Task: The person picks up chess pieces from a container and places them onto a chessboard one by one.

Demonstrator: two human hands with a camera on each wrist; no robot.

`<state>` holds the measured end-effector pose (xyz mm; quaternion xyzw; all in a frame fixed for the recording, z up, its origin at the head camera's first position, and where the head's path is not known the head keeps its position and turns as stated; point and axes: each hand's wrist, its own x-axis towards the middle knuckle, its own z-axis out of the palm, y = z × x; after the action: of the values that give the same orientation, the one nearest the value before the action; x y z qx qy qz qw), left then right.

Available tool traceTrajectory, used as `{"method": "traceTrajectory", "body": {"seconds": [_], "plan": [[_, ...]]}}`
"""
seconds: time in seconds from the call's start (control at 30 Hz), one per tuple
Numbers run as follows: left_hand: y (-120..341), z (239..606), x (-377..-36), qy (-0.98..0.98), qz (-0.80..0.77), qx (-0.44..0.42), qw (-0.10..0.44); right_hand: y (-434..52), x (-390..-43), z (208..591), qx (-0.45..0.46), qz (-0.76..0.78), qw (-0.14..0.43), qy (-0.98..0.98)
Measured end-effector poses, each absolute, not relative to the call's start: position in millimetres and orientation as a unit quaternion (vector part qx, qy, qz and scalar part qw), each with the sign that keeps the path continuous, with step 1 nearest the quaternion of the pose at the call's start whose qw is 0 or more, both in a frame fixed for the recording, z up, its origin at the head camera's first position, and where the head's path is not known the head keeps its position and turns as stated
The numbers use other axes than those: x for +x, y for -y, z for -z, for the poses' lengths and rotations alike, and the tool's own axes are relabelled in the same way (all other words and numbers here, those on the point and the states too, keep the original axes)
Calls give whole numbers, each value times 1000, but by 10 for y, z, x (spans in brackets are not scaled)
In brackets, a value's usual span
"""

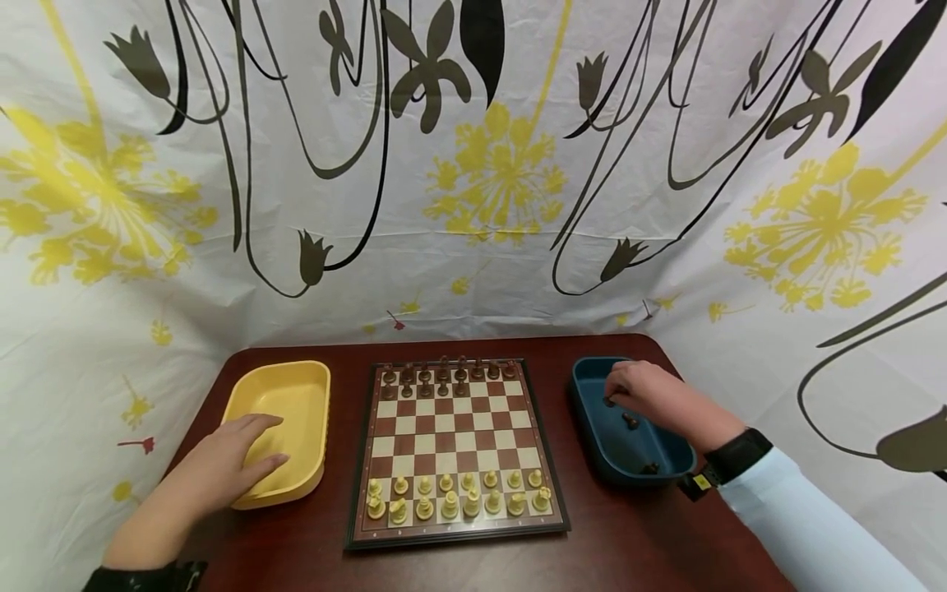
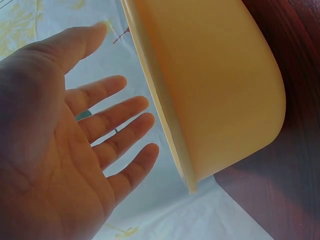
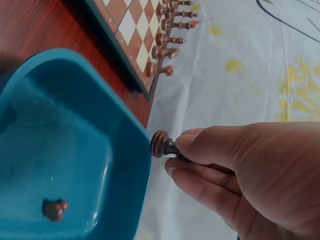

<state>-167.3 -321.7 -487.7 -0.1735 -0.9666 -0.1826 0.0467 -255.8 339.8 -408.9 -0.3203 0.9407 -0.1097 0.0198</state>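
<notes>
My right hand (image 1: 651,393) is over the far part of a blue plastic tub (image 1: 629,460). It pinches a brown chess piece (image 3: 160,144) between thumb and fingers, the base showing and the top hidden by the fingertips. Inside the tub lie a brown chess piece (image 1: 630,421) and another brown piece (image 1: 651,468) nearer its front. Over the yellow plastic tub (image 1: 314,427), my left hand (image 1: 222,460) holds nothing, its fingers spread and relaxed. The left wrist view shows the palm beside the tub's rim (image 2: 162,107).
Between the tubs lies a chessboard (image 1: 455,423). Cream pieces (image 1: 450,503) fill its two near rows. Brown pieces (image 1: 442,374) line the far row, with several more in the row before it. A patterned curtain (image 1: 473,279) hangs behind the dark red table (image 1: 340,353).
</notes>
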Motion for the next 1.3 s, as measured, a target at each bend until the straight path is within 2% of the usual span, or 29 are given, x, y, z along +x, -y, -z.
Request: {"method": "traceTrajectory", "body": {"seconds": [0.87, 1.3], "plan": [[3169, 4861, -1672, 968, 185, -164, 33, -2216, -3258, 4282, -392, 79, 36, -916], [3189, 4892, -1683, 968, 188, -166, 27, -1731, -3416, 4334, -431, 69, 62, -898]]}}
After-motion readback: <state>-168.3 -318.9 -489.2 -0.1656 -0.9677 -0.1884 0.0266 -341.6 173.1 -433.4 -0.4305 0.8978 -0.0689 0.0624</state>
